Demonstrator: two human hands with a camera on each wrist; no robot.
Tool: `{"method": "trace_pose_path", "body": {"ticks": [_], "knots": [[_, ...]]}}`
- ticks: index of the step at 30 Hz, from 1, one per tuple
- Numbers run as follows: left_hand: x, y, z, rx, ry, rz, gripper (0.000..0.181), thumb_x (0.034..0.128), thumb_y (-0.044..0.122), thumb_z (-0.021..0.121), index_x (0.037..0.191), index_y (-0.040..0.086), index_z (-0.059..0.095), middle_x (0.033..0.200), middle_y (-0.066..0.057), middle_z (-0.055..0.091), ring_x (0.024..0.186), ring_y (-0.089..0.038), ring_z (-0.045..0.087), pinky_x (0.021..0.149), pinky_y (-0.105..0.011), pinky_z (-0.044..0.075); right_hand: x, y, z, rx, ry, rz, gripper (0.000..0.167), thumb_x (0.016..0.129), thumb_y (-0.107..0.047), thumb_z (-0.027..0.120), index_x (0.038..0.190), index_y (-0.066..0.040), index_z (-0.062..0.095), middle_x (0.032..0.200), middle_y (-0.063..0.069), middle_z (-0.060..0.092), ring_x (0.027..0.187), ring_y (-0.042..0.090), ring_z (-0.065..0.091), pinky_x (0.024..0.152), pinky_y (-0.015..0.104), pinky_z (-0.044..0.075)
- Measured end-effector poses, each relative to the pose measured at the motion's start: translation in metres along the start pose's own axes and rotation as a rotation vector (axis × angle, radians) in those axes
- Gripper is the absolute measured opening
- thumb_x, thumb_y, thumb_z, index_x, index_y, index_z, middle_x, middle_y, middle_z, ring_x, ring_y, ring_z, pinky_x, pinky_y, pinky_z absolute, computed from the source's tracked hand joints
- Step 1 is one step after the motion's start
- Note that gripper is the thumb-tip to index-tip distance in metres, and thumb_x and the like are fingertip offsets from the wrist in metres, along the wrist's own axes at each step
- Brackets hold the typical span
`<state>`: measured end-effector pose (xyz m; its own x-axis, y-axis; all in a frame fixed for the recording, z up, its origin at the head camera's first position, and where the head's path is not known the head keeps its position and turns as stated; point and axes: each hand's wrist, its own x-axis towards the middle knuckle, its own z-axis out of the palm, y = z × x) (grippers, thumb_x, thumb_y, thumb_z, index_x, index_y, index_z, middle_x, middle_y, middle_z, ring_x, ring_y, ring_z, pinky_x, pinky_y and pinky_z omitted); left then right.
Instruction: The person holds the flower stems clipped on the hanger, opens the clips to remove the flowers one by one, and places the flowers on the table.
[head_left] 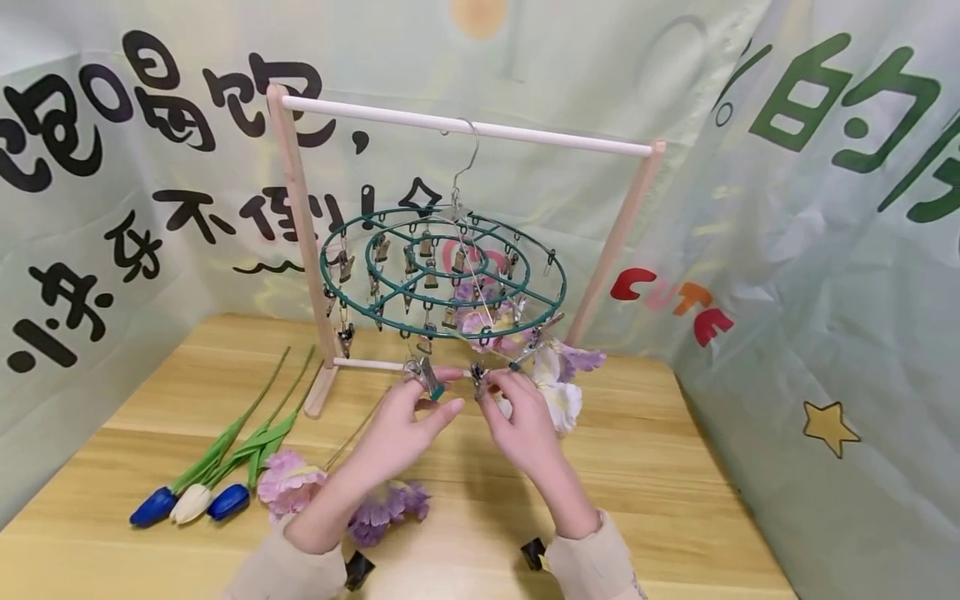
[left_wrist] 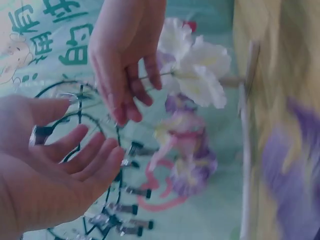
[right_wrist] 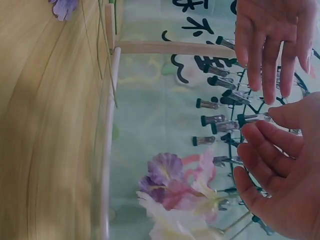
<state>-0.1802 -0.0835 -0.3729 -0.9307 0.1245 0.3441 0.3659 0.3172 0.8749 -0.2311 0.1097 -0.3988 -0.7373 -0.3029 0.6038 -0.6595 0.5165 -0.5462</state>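
A round green rack with several metal clips hangs by its hook from a wooden frame. My right hand pinches one clip at the front rim between thumb and forefinger. Across from it my left hand has its fingers spread loosely, beside another hanging clip; the left wrist view shows nothing gripped in that left hand. White flowers and pink-purple flowers hang at the rack's right side, behind my right hand in the head view.
Blue and white tulips lie on the table at the left. A pink flower and a purple flower lie near my left forearm. The frame's upright stands left of the rack, with a white bar above.
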Motion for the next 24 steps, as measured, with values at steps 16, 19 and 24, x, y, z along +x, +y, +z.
{"method": "trace_pose_path", "body": {"ticks": [16,19,24], "knots": [[0.028,-0.013,0.048,-0.201,0.277,0.125,0.027,0.1024,0.000,0.061,0.126,0.007,0.073,0.129,-0.009,0.071,0.120,-0.026,0.067,0.101,-0.036,0.058,-0.006,0.006,-0.039,0.195,0.232,-0.267,0.020,0.093,0.011,0.067,0.103,-0.003,0.077,0.096,0.007,0.076,0.084,0.016,0.067,0.078,0.018,0.056],[0.037,-0.015,0.056,-0.272,0.319,0.139,0.028,0.1004,-0.008,0.058,0.122,0.002,0.073,0.126,-0.013,0.072,0.117,-0.028,0.069,0.099,-0.031,0.058,0.001,0.012,-0.043,0.215,0.369,-0.264,0.021,0.090,0.015,0.066,0.102,0.001,0.075,0.096,0.012,0.075,0.087,0.016,0.066,0.080,0.018,0.055],[0.047,-0.016,0.068,-0.413,0.322,0.145,0.023,0.0971,-0.010,0.062,0.119,-0.006,0.069,0.125,-0.020,0.071,0.109,-0.028,0.071,0.090,-0.025,0.061,0.010,0.019,-0.046,0.218,0.471,-0.131,0.018,0.094,0.010,0.066,0.109,0.005,0.073,0.104,0.018,0.071,0.094,0.020,0.064,0.086,0.019,0.053]]}}
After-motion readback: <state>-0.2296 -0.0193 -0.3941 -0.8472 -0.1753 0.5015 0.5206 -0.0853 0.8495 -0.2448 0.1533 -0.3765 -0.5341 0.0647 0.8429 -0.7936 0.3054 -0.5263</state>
